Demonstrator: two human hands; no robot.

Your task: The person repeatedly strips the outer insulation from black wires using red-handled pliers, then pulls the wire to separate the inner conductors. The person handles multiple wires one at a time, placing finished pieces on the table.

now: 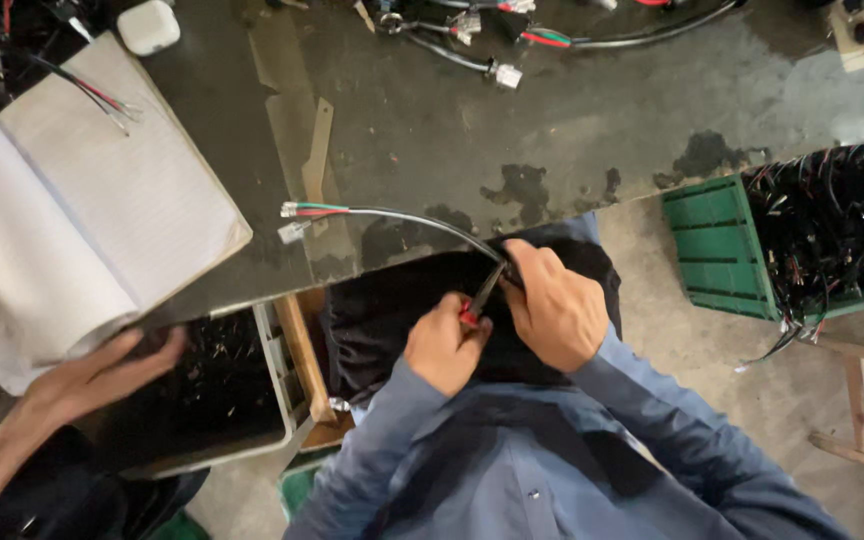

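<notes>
My left hand (pixel 442 345) is closed on a small red-handled cutting tool (pixel 479 300), whose tip meets a grey sheathed cable (pixel 422 222). My right hand (pixel 552 305) grips that cable just beside the tool, over my dark lap. The cable arcs left onto the dark worktable (pixel 552 130) and ends in bared red, green and white wires (pixel 304 209). A small clear connector (pixel 292 232) lies just below those wire ends.
An open lined notebook (pixel 102 200) lies at the table's left, with another person's hand (pixel 92 375) at its lower edge. A green crate (pixel 712 245) of black wire harnesses stands at the right, a white bin (pixel 277 365) under the table, and loose cables (pixel 472 55) at the far edge.
</notes>
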